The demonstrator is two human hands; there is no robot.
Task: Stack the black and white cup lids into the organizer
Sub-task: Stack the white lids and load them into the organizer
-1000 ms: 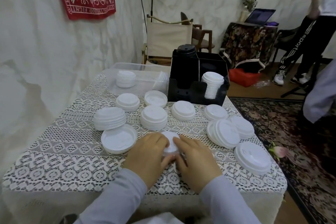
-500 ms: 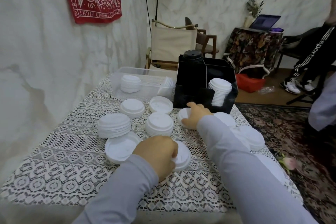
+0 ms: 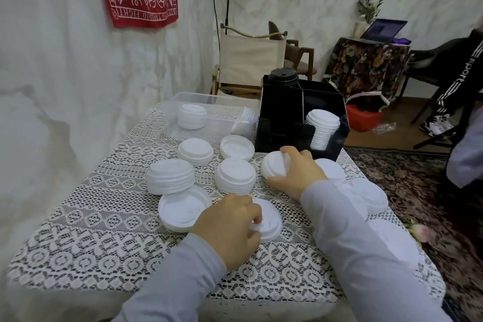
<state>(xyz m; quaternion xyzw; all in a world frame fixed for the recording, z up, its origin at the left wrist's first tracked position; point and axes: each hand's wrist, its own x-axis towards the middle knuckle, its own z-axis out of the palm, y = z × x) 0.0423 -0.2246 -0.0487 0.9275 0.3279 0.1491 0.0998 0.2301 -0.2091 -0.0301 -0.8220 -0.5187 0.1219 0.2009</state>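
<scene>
- The left hand (image 3: 230, 225) is nearest, its fingers curled over the near edge of a round white plastic cup lid (image 3: 270, 218) that lies flat on the lace-covered surface (image 3: 104, 230).
- Just left of that lid lies an upturned white lid (image 3: 183, 208), hollow side up.
- The right hand (image 3: 298, 172) is farther out, thumb and fingers wrapped round a tilted white lid (image 3: 274, 165) just in front of the organizer.
- Left of the right hand stand a middle stack of white lids (image 3: 235, 175) and a broader left stack (image 3: 170, 175). More white lids (image 3: 371, 193) lie beside the right sleeve.
- The black box-shaped organizer (image 3: 264, 136) stands toward the far edge. Its front right compartment holds a white lid stack (image 3: 322, 128), and a black lid stack (image 3: 282, 77) rises above the rim of its left compartment.
- Left of the organizer, a clear plastic bin (image 3: 209, 102) holds a further pile of white lids (image 3: 192, 115).
</scene>
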